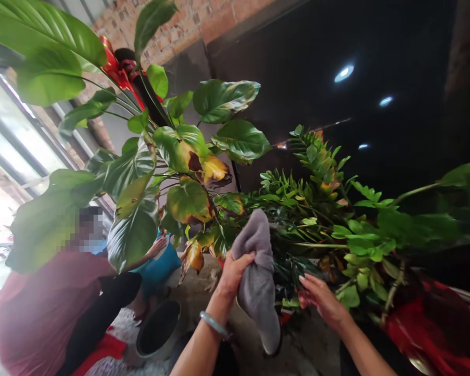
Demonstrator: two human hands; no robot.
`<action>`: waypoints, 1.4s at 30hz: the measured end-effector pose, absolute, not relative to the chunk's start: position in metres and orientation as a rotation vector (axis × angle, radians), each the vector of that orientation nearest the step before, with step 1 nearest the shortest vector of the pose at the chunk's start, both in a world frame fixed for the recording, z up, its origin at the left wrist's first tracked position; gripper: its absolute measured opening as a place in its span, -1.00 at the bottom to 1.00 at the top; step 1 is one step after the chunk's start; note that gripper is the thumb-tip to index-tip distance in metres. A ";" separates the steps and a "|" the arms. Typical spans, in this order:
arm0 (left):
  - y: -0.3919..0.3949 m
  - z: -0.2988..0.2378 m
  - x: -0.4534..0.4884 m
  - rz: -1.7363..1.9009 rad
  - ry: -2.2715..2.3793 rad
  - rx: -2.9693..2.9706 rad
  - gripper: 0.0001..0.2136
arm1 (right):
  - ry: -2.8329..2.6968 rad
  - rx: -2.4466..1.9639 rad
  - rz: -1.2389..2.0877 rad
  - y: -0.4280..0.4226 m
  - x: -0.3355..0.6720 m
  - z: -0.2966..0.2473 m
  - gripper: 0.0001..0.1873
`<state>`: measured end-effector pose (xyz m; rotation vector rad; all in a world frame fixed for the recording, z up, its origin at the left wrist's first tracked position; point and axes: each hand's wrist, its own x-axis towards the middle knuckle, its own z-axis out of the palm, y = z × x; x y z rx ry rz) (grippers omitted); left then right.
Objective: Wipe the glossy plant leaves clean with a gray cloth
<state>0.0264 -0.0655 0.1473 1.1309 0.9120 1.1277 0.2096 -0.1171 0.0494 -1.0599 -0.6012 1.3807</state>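
Head view: left hand (231, 274) grips a limp grey cloth (258, 282); right hand (318, 295) open.

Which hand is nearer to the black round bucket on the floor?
Left. The left hand, gripping a grey fabric cloth, is up and right of the black round bucket; the right hand is farther right, open.

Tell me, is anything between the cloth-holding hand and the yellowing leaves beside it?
Nothing visible does. The left hand grips the grey cloth, and the yellowing leaves hang just to its left with only open air between. The right hand is off to the other side, open.
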 end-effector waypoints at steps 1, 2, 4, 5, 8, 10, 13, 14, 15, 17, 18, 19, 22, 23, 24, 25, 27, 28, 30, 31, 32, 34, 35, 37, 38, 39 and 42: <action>-0.065 0.134 0.028 1.066 0.924 1.158 -0.68 | -0.598 -1.067 1.381 -0.116 0.209 0.049 -0.53; -0.068 0.120 0.028 0.973 0.924 1.208 -0.70 | -0.594 -1.074 1.380 -0.116 0.210 0.047 -0.52; -0.079 0.101 0.023 0.740 0.887 1.327 -0.69 | -0.588 -1.088 1.381 -0.117 0.211 0.045 -0.50; -0.085 0.098 0.019 0.634 0.863 1.372 -0.68 | -0.589 -1.090 1.385 -0.117 0.212 0.044 -0.50; -0.093 0.113 0.007 0.577 0.838 1.408 -0.68 | -0.603 -1.080 1.412 -0.120 0.214 0.043 -0.51; -0.085 0.133 0.006 0.758 0.832 1.349 -0.68 | -0.611 -1.067 1.434 -0.121 0.214 0.042 -0.52; -0.063 0.151 0.018 1.061 0.825 1.219 -0.66 | -0.608 -1.050 1.455 -0.121 0.214 0.041 -0.52; -0.056 0.150 0.024 1.118 0.837 1.193 -0.67 | -0.607 -1.048 1.456 -0.120 0.214 0.040 -0.52; -0.052 0.147 0.029 1.142 0.855 1.184 -0.68 | -0.605 -1.048 1.455 -0.120 0.214 0.040 -0.52; -0.052 0.135 0.037 1.089 0.892 1.236 -0.70 | -0.602 -1.048 1.447 -0.119 0.215 0.038 -0.52; -0.056 0.129 0.037 1.012 0.904 1.286 -0.70 | -0.603 -1.048 1.439 -0.120 0.215 0.038 -0.52; -0.062 0.125 0.036 0.919 0.910 1.338 -0.70 | -0.606 -1.047 1.431 -0.120 0.216 0.038 -0.51; -0.083 0.128 0.023 0.636 0.871 1.409 -0.68 | -0.615 -1.049 1.429 -0.122 0.219 0.040 -0.50; -0.086 0.133 0.018 0.597 0.850 1.401 -0.67 | -0.604 -1.054 1.438 -0.123 0.220 0.042 -0.49; -0.087 0.141 0.015 0.605 0.834 1.386 -0.65 | -0.586 -1.061 1.448 -0.124 0.221 0.043 -0.48; -0.085 0.148 0.014 0.657 0.825 1.363 -0.64 | -0.566 -1.069 1.457 -0.125 0.222 0.044 -0.48; -0.074 0.158 0.017 0.869 0.823 1.286 -0.59 | -0.528 -1.078 1.463 -0.124 0.222 0.045 -0.49; -0.067 0.159 0.020 0.989 0.827 1.238 -0.57 | -0.516 -1.079 1.460 -0.123 0.222 0.044 -0.49; -0.056 0.150 0.028 1.130 0.854 1.186 -0.58 | -0.504 -1.080 1.453 -0.121 0.220 0.042 -0.51; -0.053 0.141 0.031 1.108 0.886 1.215 -0.60 | -0.499 -1.081 1.451 -0.120 0.220 0.040 -0.51; -0.054 0.130 0.032 1.029 0.927 1.282 -0.64 | -0.498 -1.082 1.449 -0.119 0.219 0.038 -0.51; -0.063 0.111 0.029 0.746 1.004 1.450 -0.72 | -0.507 -1.088 1.447 -0.117 0.218 0.032 -0.53; -0.070 0.105 0.025 0.612 1.021 1.500 -0.75 | -0.513 -1.092 1.445 -0.117 0.218 0.030 -0.54; -0.083 0.106 0.015 0.485 0.993 1.490 -0.75 | -0.525 -1.104 1.448 -0.118 0.219 0.027 -0.56; -0.087 0.113 0.011 0.501 0.955 1.446 -0.73 | -0.528 -1.109 1.455 -0.118 0.220 0.026 -0.56; -0.088 0.122 0.008 0.566 0.914 1.391 -0.70 | -0.530 -1.109 1.462 -0.119 0.221 0.026 -0.57; -0.075 0.152 0.009 0.916 0.839 1.235 -0.58 | -0.529 -1.101 1.466 -0.119 0.222 0.027 -0.55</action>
